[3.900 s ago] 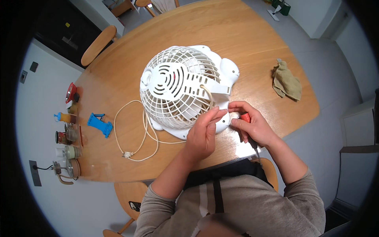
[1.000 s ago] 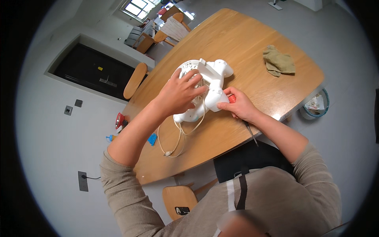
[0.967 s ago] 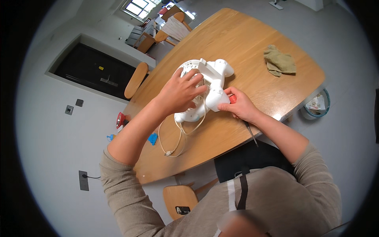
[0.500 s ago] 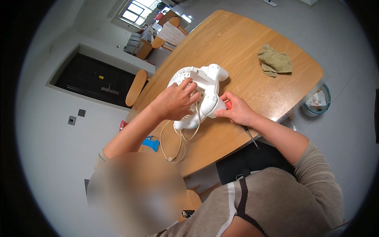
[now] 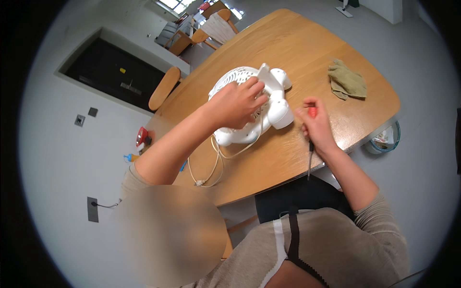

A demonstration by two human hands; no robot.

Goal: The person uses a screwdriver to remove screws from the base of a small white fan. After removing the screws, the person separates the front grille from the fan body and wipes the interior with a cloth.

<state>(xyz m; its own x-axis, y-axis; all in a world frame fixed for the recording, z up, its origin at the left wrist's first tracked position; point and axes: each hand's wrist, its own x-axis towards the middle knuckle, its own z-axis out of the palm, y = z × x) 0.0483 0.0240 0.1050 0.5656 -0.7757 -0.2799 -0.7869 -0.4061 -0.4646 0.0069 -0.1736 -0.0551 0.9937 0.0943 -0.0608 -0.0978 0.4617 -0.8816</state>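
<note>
A white electric fan point(image 5: 236, 76) with a slotted grille lies on the wooden table point(image 5: 307, 53), two rounded white knobs or feet at its right side. My left hand point(image 5: 238, 102) reaches over the grille, its fingers curled on the fan near a flat white piece that sticks up. What the fingertips touch is partly hidden. Off to the right and apart from the fan, my right hand point(image 5: 317, 126) is closed around a screwdriver point(image 5: 310, 156) with a red and black handle. Its metal shaft points down past the table edge. A cream power cord point(image 5: 211, 180) loops from the fan.
A crumpled olive cloth point(image 5: 346, 80) lies at the right of the table. Beyond the edge stands a waste bin point(image 5: 384, 139). A red object point(image 5: 141, 136) and a blue-capped bottle point(image 5: 130, 157) sit by my left arm. A wooden chair point(image 5: 164, 89) stands at the left.
My right hand has let go of the fan's rounded end and moved right with the screwdriver. The fan has turned a little, and its flat piece now stands more upright.
</note>
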